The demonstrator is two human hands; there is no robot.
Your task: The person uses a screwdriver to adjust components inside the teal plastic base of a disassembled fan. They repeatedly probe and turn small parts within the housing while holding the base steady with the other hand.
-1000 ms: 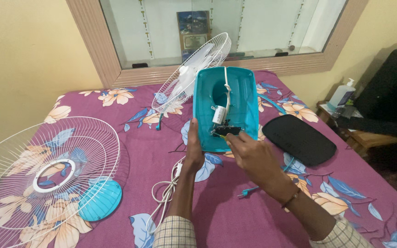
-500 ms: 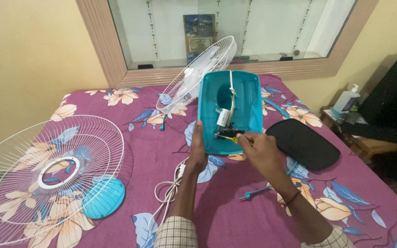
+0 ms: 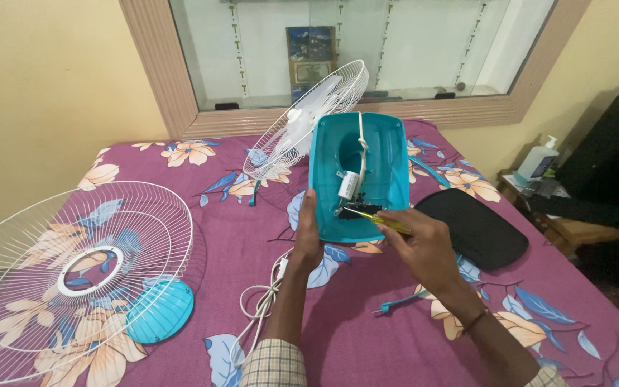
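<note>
An upturned teal fan base (image 3: 388, 161) stands tilted on the bed, its hollow underside facing me. Inside it sit a white cylindrical capacitor (image 3: 349, 183), a white cable and a small black part. My left hand (image 3: 307, 233) grips the base's lower left edge. My right hand (image 3: 424, 244) is shut on a yellow-handled screwdriver (image 3: 388, 222), whose tip rests at the black part (image 3: 358, 211) near the base's lower rim. Behind the base, the fan head with its white rear grille (image 3: 309, 122) leans away.
A detached white front grille (image 3: 73, 269) with a teal centre cap (image 3: 159, 312) lies at the left. A white power cord (image 3: 259, 304) coils beside my left arm. A black oval cover (image 3: 478, 226) and a small blue tool (image 3: 399, 304) lie at the right. A side table holds a pump bottle (image 3: 537, 161).
The view has shifted slightly; my hands and the base stay together, with the screwdriver still at the black part.
</note>
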